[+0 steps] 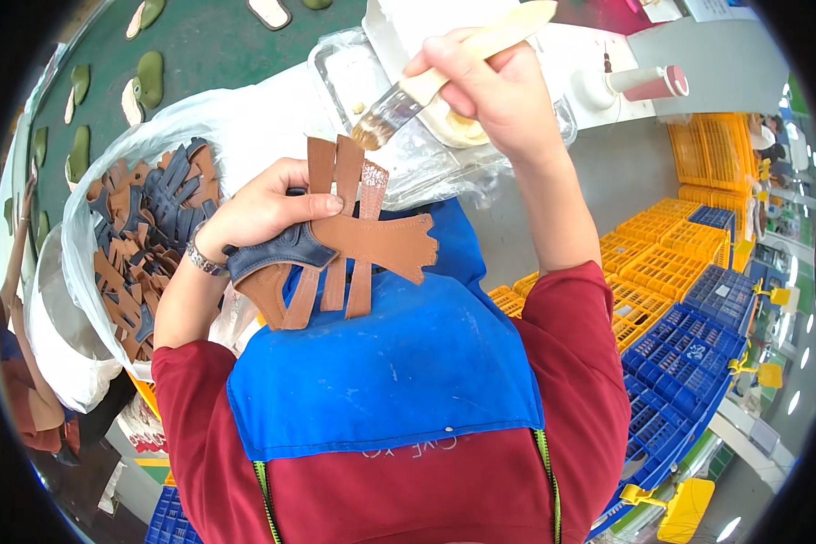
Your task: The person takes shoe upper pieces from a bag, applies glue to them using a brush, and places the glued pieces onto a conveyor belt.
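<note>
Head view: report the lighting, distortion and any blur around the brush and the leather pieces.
Head view: even, bright light with soft shadows; the fisheye bends the stacked crates and leaves a black rim at the corners; the right hand, its brush, the left hand and the leather pieces are sharp; glare whitens the plastic bag and the clear tub.

Matt tan leather pieces (372, 238) (some dark blue), a pale smooth wooden brush (444, 72) with wet bristles, glossy clear plastic bag (109, 163), blue cloth apron (399, 363).
</note>
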Available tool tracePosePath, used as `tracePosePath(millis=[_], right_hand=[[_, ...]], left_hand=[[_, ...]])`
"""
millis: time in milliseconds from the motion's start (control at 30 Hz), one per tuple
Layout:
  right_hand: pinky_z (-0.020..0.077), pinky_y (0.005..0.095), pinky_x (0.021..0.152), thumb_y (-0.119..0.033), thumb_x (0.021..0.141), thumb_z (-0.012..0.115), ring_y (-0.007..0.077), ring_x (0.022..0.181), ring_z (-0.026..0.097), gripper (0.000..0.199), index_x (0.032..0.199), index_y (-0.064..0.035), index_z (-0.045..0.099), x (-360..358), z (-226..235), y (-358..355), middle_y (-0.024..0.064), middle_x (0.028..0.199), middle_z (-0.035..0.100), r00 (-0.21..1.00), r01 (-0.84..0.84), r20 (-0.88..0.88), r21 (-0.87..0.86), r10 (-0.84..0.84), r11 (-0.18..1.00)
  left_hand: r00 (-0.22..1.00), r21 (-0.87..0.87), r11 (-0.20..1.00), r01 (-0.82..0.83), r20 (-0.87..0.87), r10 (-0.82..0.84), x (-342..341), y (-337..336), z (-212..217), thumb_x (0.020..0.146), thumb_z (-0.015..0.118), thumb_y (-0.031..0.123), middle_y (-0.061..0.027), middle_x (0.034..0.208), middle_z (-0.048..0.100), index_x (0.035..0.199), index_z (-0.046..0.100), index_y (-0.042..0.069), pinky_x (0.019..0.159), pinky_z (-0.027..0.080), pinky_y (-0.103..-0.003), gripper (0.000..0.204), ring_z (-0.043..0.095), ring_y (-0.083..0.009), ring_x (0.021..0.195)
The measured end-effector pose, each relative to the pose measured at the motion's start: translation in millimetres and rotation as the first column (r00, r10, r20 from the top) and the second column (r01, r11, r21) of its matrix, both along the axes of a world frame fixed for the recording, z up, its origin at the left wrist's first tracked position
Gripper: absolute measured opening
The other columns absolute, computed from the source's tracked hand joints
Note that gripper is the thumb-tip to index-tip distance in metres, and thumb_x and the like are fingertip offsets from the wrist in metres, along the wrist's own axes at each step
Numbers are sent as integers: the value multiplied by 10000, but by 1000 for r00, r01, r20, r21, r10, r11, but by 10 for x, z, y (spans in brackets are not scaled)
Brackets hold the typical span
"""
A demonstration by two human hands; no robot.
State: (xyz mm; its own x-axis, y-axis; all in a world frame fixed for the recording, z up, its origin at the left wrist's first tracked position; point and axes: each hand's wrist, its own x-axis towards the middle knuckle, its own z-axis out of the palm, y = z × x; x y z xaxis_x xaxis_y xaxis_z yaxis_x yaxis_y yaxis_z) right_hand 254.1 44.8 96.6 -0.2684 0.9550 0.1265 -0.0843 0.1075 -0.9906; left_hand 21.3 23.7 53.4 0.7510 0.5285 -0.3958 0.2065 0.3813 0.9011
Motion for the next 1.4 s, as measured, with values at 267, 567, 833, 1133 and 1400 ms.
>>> tracePosePath(millis=[267,567,833,1133,1400], right_hand=[[335,187,425,-225,772,582,28,506,448,212,741,-19,624,-66,-75,80,-2,600,554,983,-13,184,78,-1,997],[312,179,409,-235,771,583,26,478,420,220,723,-25,628,-52,-136,141,-5,585,543,978,-40,207,53,29,998],[320,191,405,-224,768,577,37,471,426,222,713,-12,617,-213,103,80,5,573,540,991,-104,86,45,100,994],[308,165,435,-139,796,555,27,520,439,159,836,8,600,-40,118,107,-5,639,548,979,181,44,275,-200,944],[384,182,651,-119,755,600,65,733,462,307,1031,-17,513,-347,-489,-59,-1,800,488,934,346,-145,128,-327,930]], left_hand=[[999,57,998,28,-28,-27,39,-12,82,760,594,126,-4,802,590,880,598,-4,697,406,-215,177,504,-61,758],[999,36,998,43,1,-43,57,-18,154,765,590,134,-8,806,583,884,590,-9,714,402,-223,186,498,-63,767],[996,97,992,85,-22,-83,43,-5,123,766,587,155,-19,833,582,912,573,-21,724,401,-234,230,493,-75,784],[1000,-3,1000,-15,22,16,-100,74,-44,761,588,144,-36,866,585,955,569,-18,754,398,-238,253,495,-72,808],[848,-309,870,-383,256,464,-212,158,-159,811,512,122,-88,892,595,995,532,-23,674,476,-234,235,580,-117,773]])
